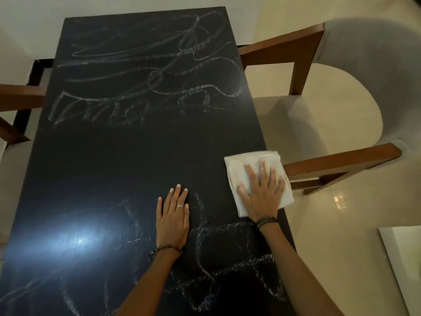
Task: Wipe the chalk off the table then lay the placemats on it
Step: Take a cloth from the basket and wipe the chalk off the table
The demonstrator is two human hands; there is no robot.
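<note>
A long black table [127, 156] runs away from me, with white chalk scribbles [145, 71] across its far half and more chalk marks [227, 258] near me on the right. The middle band of the top is free of chalk. My right hand [262, 192] presses flat with spread fingers on a folded white cloth [237, 163] at the table's right edge. My left hand [173, 215] rests flat on the bare tabletop just left of the cloth, fingers straight. No placemats are in view.
A wooden armchair [341, 163] with a grey curved back stands close along the table's right side. Another wooden chair [16, 96] stands at the left edge. A white panel [403, 258] shows at lower right. A lamp glare [82, 240] reflects on the tabletop.
</note>
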